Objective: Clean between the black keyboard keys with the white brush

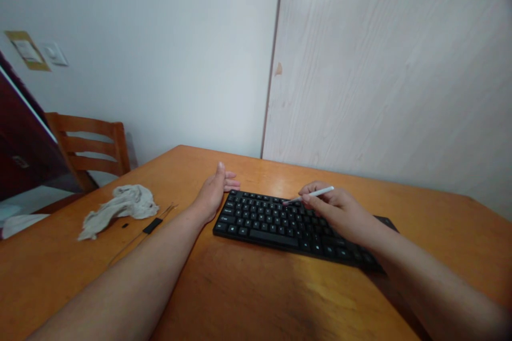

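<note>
A black keyboard lies flat on the wooden table, its left end turned slightly away from me. My left hand rests on its edge by the keyboard's upper left corner, fingers stretched out and holding nothing. Between the thumb and fingers of my right hand is a small, slim brush with a white handle. Its dark pinkish tip points left and meets the upper rows of keys, near the middle. My right hand and forearm hide part of the keyboard's right side.
Left of my left forearm lie a crumpled pale cloth, a tiny black piece and a black strip with thin cords. A wooden chair stands beyond the table's left edge. A wall and a wood-grain panel rise behind the table.
</note>
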Demonstrator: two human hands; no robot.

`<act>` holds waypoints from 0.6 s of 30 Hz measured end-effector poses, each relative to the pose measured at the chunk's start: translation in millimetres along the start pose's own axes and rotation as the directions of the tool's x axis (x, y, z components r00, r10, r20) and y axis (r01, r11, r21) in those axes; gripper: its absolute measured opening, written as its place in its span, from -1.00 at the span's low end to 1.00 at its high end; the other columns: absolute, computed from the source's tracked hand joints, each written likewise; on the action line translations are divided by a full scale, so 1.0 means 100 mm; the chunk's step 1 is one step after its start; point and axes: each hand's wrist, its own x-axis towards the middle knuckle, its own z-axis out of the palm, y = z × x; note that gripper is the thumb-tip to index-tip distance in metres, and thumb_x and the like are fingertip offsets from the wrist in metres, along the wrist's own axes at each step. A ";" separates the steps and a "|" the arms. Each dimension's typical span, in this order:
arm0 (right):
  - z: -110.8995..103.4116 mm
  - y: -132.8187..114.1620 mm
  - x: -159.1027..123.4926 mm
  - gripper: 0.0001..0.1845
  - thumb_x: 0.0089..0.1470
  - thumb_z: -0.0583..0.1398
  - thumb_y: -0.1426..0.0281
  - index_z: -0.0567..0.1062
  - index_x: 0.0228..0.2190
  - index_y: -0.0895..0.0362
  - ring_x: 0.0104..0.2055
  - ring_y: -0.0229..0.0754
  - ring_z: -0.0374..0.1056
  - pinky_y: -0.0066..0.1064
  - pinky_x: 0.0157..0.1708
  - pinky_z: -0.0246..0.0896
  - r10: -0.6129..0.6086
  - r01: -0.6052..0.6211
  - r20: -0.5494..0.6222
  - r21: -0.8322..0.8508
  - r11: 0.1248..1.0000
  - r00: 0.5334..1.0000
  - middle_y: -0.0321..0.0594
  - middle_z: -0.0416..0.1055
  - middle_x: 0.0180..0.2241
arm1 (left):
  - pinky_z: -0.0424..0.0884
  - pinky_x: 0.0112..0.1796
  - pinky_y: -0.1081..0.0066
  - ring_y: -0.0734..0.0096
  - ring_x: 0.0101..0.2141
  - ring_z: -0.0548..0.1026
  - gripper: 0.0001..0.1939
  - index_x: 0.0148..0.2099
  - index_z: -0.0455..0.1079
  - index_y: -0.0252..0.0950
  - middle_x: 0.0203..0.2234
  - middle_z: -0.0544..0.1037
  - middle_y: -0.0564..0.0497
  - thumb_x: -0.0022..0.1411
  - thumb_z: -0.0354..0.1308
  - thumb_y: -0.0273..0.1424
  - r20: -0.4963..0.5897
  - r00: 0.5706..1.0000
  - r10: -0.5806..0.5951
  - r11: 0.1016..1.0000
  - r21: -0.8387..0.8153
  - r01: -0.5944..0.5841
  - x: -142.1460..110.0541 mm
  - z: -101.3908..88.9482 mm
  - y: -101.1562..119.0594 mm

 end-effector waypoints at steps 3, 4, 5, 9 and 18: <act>0.01 -0.02 -0.02 -0.75 0.26 0.11 0.23 0.51 -0.32 0.09 -0.20 -0.13 0.35 -0.31 -0.17 0.18 -0.010 0.011 0.026 -0.028 1.000 1.000 -0.22 0.44 -0.27 | 0.42 -0.09 0.13 0.08 -0.24 0.60 -0.14 -0.06 0.43 -0.41 -0.28 0.63 -0.26 0.22 -0.26 0.28 -0.001 1.000 -0.002 1.000 -0.001 0.002 0.00 0.00 0.00; 0.01 -0.02 -0.03 -0.77 0.26 0.11 0.24 0.50 -0.32 0.08 -0.24 -0.14 0.35 -0.32 -0.21 0.18 0.001 0.000 0.036 -0.035 0.999 0.999 -0.23 0.43 -0.31 | 0.42 -0.09 0.13 0.08 -0.24 0.60 -0.14 -0.06 0.43 -0.41 -0.28 0.63 -0.26 0.22 -0.26 0.28 -0.001 1.000 -0.003 1.000 -0.001 0.003 0.00 0.00 0.00; 0.01 -0.03 -0.03 -0.79 0.25 0.12 0.26 0.48 -0.33 0.08 -0.28 -0.16 0.34 -0.33 -0.25 0.18 0.014 -0.012 0.042 -0.033 0.999 0.999 -0.25 0.42 -0.36 | 0.42 -0.09 0.13 0.08 -0.24 0.60 -0.13 -0.06 0.43 -0.41 -0.27 0.63 -0.26 0.22 -0.26 0.29 -0.001 1.000 -0.004 1.000 -0.002 0.004 0.01 0.00 0.00; 0.01 -0.07 -0.05 -0.82 0.26 0.09 0.31 0.43 -0.34 0.09 -0.38 -0.20 0.32 -0.37 -0.35 0.16 0.040 -0.042 0.027 0.052 0.998 0.999 -0.30 0.37 -0.44 | 0.42 -0.10 0.13 0.07 -0.23 0.60 -0.12 -0.07 0.43 -0.42 -0.26 0.63 -0.27 0.21 -0.26 0.30 0.001 1.000 -0.003 1.000 0.000 0.003 0.01 0.00 0.01; 0.03 -0.11 -0.07 -0.82 0.26 0.10 0.30 0.44 -0.34 0.09 -0.32 -0.18 0.35 -0.35 -0.29 0.18 0.024 -0.024 0.087 -0.004 1.000 0.996 -0.27 0.40 -0.39 | 0.42 -0.09 0.12 0.07 -0.23 0.60 -0.13 -0.07 0.43 -0.41 -0.28 0.63 -0.26 0.21 -0.27 0.29 0.003 1.000 0.009 1.000 0.010 -0.009 0.01 0.00 -0.01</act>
